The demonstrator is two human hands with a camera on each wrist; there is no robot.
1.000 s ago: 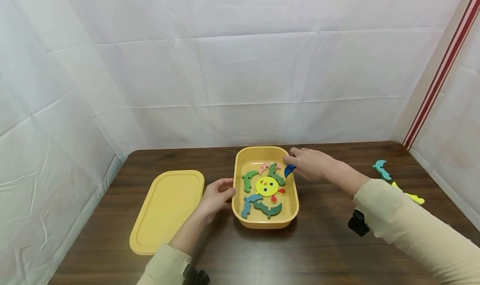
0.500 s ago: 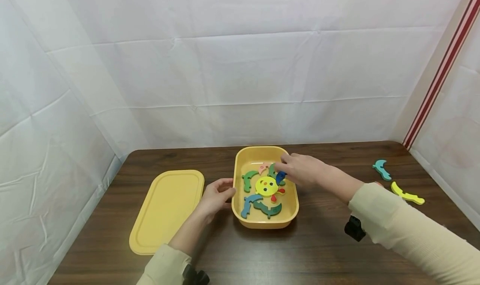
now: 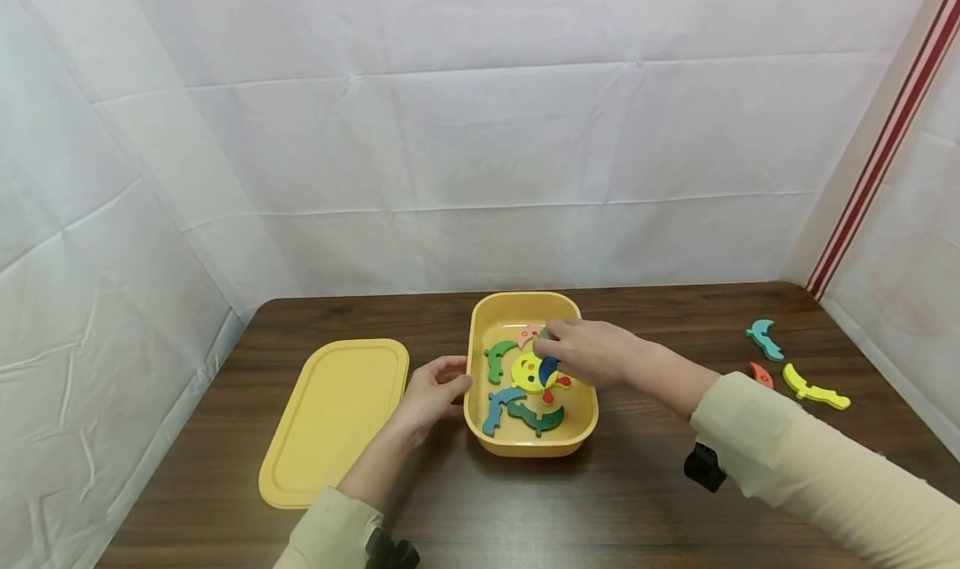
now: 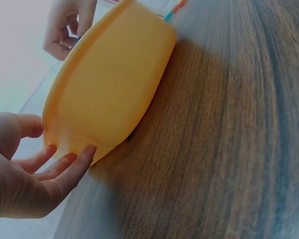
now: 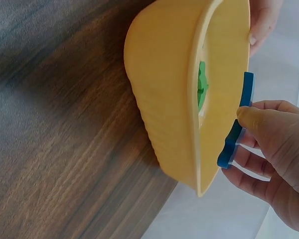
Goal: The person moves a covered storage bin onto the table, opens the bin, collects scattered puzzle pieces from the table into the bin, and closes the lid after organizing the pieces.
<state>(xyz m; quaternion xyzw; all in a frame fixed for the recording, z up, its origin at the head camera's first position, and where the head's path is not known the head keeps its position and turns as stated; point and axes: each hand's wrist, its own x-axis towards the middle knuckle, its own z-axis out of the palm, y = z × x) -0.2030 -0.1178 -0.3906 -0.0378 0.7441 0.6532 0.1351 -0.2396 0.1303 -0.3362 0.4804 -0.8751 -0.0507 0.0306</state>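
My right hand pinches a blue curved puzzle piece between thumb and fingers, above the inside of a yellow plastic box. At the box's left side, my left hand holds the rim, thumb at the edge and fingertips on the outer wall. In the box lie a round yellow smiling-face piece, green curved pieces, a dark green one, a greyish-blue one and a pink one. The blue piece and right hand partly cover the face and another green piece.
A flat yellow lid lies left of the box on the dark wooden table. To the right lie a turquoise piece, a red piece and a yellow piece. White cloth hangs behind.
My right hand has moved left from the box's right rim, bringing the blue puzzle piece over the yellow face. A red piece at right has come into view. The left hand has stayed put.
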